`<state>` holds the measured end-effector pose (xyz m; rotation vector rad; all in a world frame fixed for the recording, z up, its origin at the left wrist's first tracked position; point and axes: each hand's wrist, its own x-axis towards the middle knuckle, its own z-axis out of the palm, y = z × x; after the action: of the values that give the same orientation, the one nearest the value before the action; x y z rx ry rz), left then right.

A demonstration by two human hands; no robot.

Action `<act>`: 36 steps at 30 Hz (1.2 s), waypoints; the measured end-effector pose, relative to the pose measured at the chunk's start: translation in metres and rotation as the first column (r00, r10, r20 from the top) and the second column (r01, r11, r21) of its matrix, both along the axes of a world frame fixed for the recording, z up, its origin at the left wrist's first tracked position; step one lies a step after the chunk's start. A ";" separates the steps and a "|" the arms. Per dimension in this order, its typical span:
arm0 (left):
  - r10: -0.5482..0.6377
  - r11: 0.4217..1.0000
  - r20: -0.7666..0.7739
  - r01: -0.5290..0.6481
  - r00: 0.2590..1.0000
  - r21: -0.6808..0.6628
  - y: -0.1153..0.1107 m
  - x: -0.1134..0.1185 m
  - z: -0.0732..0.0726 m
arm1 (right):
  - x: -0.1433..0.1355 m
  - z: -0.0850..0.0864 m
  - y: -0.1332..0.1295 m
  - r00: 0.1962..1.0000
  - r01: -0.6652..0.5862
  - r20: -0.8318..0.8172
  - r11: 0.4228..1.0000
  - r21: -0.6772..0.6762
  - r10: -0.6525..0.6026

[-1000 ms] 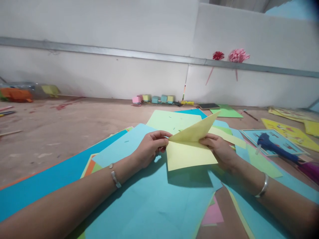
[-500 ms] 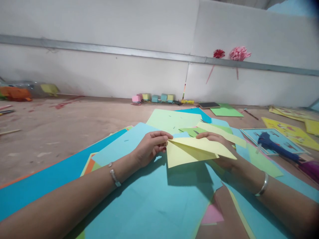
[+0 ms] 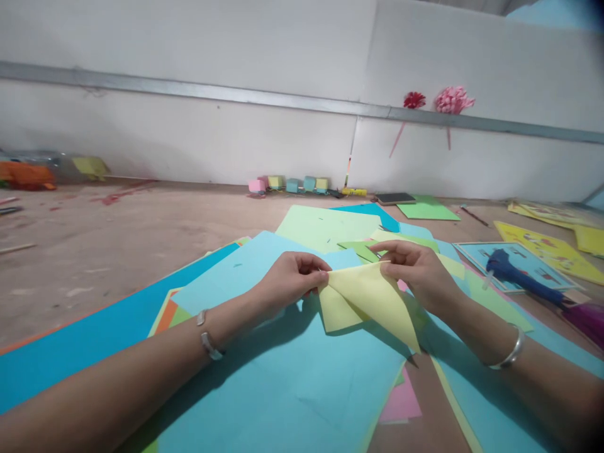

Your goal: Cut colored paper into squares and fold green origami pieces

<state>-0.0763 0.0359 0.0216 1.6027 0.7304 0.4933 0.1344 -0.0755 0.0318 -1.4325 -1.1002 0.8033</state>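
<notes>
A folded sheet of pale yellow paper (image 3: 372,292) hangs between both hands, its two layers fanned apart at the bottom. My left hand (image 3: 299,277) pinches its upper left corner between thumb and fingers. At the upper right of the fold, my right hand (image 3: 415,270) grips the edge with its thumb in front. Beneath the hands lies a large light blue sheet (image 3: 278,384), on which the folded paper casts a shadow. Green paper pieces (image 3: 358,250) lie just behind the yellow paper.
Coloured sheets overlap around the hands, including a dark blue sheet (image 3: 94,346). A blue-and-purple glue gun (image 3: 523,277) lies at right on a picture card (image 3: 472,251). Small paper cubes (image 3: 292,185) and a phone (image 3: 395,199) line the wall. Paper flowers (image 3: 453,100) hang above.
The folded yellow paper has tipped downward, its right flap now drooping lower. My right hand has shifted from behind the paper to its top edge, thumb in front.
</notes>
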 end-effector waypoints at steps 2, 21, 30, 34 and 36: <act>-0.039 0.999 -0.030 0.040 0.999 0.020 -0.003 -0.001 0.000 | -0.002 0.002 -0.002 1.000 -0.019 0.002 1.000 0.005 0.019; -0.309 0.905 -0.314 0.379 0.898 0.193 -0.049 -0.003 0.004 | -0.036 0.007 -0.025 0.528 -0.476 0.675 0.838 -0.266 0.515; -0.279 0.885 -0.220 0.339 0.935 0.320 -0.030 -0.001 0.006 | -0.008 0.024 -0.014 0.677 -0.382 0.501 0.839 -0.386 0.539; -0.124 0.904 -0.168 0.181 0.978 0.387 -0.009 -0.003 0.005 | 0.022 0.038 -0.012 0.622 -0.263 0.642 0.892 -0.368 0.448; 0.042 0.860 -0.116 0.023 0.992 0.509 0.002 -0.008 0.008 | 0.035 0.042 -0.012 0.576 -0.149 0.758 0.951 -0.270 0.306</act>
<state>-0.0848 0.0375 0.0299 2.1440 0.7369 0.6360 0.1693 -0.0876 0.0735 -1.9000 -1.9785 0.4072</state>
